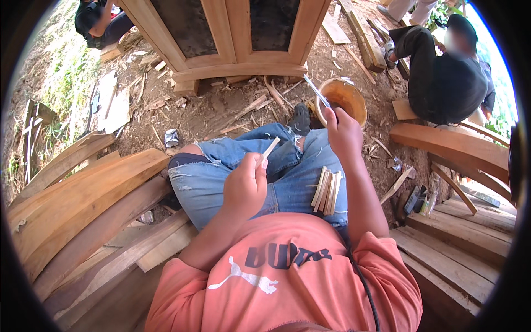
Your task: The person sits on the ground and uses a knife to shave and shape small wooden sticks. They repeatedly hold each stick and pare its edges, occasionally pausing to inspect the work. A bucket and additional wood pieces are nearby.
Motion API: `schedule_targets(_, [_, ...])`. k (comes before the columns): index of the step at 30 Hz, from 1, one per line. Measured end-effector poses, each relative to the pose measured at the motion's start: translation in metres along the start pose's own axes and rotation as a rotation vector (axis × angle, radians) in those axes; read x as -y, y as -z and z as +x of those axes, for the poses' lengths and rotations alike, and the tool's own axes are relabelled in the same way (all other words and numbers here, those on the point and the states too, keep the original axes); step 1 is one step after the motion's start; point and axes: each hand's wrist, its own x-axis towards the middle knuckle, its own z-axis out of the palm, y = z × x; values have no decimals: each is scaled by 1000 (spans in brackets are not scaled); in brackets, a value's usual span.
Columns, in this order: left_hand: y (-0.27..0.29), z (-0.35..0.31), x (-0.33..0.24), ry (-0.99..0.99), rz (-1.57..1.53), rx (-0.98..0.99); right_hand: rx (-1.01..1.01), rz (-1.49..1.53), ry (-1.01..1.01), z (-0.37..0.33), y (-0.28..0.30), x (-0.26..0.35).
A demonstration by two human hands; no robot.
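Observation:
My left hand (246,185) is closed round a short, pale wooden stick (270,148), which points up and away over my lap. In my closed right hand (344,133) is a knife (315,89) with a thin, light blade tilted up to the left; its handle is mostly hidden by my fingers. Several similar small sticks (327,191) lie side by side on my right thigh, over torn blue jeans (207,180). Just beyond the right hand stands a yellowish bucket (355,102), partly behind the blade and hand.
A wooden panelled frame (235,44) rises ahead on blocks. Curved timbers (94,188) are stacked at left; planks (453,232) and a curved beam (448,141) lie at right. Wood scraps litter the dirt. One person (451,83) sits at right, another (94,25) at far left.

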Motion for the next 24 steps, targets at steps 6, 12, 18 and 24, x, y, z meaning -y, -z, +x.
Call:
schedule_targets(6, [0, 9, 8, -23, -51, -1, 117, 143, 466, -73, 3, 45])
schedule_targets(12, [-6, 5, 7, -80, -210, 5, 206, 109, 410, -89, -3, 55])
schedule_targets(18, [-3, -9, 9, 43, -365, 133, -1, 109, -42, 1, 18, 1])
schedule_targets(24, [12, 5, 16, 398, -1176, 507, 132, 504, 127, -41, 24, 34])
